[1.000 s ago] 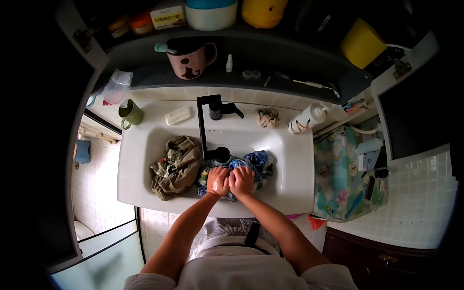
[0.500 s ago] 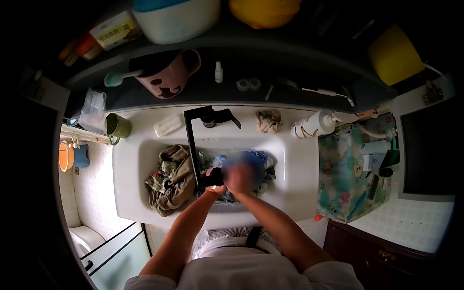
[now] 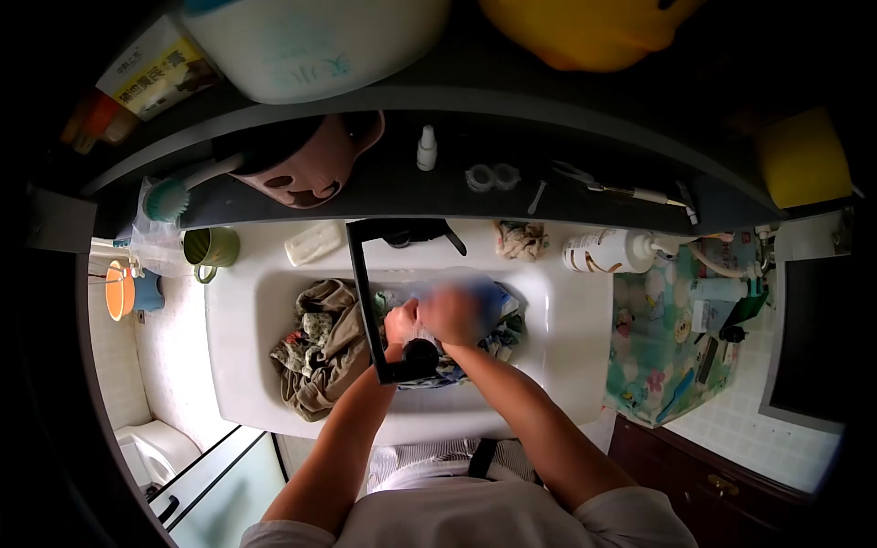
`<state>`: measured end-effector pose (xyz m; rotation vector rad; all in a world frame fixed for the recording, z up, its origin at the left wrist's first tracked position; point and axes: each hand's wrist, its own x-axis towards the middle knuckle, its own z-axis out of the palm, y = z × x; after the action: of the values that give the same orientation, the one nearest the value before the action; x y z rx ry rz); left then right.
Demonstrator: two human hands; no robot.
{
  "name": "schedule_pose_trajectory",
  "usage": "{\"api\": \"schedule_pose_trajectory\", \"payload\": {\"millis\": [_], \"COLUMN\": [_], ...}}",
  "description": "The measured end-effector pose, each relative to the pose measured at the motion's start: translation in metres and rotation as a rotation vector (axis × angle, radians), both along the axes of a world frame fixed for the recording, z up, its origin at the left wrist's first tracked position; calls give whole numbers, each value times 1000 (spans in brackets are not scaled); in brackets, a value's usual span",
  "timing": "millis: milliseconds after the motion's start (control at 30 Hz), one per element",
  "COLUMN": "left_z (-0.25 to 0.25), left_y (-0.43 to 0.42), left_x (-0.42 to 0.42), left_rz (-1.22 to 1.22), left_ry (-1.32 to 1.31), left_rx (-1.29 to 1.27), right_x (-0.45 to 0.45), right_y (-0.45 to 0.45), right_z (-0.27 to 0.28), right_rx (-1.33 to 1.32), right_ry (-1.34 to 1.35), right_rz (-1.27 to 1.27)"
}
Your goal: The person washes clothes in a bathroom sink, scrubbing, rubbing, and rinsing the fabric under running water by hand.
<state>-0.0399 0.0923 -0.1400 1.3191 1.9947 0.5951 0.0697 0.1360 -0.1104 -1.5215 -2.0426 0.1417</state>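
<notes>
While both hands work close together over the blue patterned cloth [image 3: 505, 340] in the white washbasin [image 3: 575, 365], the R hand [image 3: 451, 315] is a blur, so can't tell if its fingers are spread or pinching fabric. L hand [image 3: 402, 321] is right beside it, fingers apparently bent, but can't tell if it's gripping cloth or just pressing. Cloth's bunched in the mid-to-right part of the basin; a khaki garment [image 3: 343, 352] w/ a floral cloth [image 3: 316, 334] lies to the left.

Main risk, I'd judge: the black faucet [image 3: 368, 315]. Its spout reaches near, over the L arm, w/ the nozzle close to both wrists, so a quick lift or wide stroke could bang a wrist or knock the spout. Loose folds could slip from the fingers if the fabric's wet, b/c wet cloth slides. A hard push left could tangle it w/ the khaki garment.

On the far ledge, the soap bar [image 3: 313, 243] might skid if bumped; the green mug [image 3: 206, 245] at far left & the pump bottle [image 3: 598, 250] at far right could topple from a stray elbow, tho they're well apart from the hands, so prob. low risk.
</notes>
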Motion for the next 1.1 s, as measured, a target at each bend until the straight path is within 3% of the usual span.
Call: {"api": "schedule_pose_trajectory", "payload": {"millis": [400,500,567,600,700,767,900,933,1000,1033,1100], "left_z": [-8,-6,-8,-2,19,36,61,54,64,76,86], "left_y": [29,32,30,24,11,-10,-49,-63,-79,-84,-104], "left_x": [-8,-7,-5,-4,-1,5,7,8,8,5,12], "left_rz": [5,33,56,60,127,191,-33,-34,-97,-239,-193], "left_ry": [-34,-51,-24,7,3,-83,55,56,63,88,63], "left_rx": [-171,-169,-171,-138,-20,146,486,456,301,-1,234], "right_x": [-9,-6,-6,-5,-7,-3,5,7,7,2,-11], "right_y": [24,31,25,25,20,11,5,9,20,23,13], "right_z": [-22,-28,-33,-33,-26,-16,-22,-30,-60,-55,-43], "right_rx": [-62,96,-53,8,-222,-105,-173,-251,-385,-423,-412], "right_ry": [15,67,9,58,24,-16,-135,-226,-150,-185,-388], "right_rz": [34,65,58,97,38,91,301,363,461,474,387]}}
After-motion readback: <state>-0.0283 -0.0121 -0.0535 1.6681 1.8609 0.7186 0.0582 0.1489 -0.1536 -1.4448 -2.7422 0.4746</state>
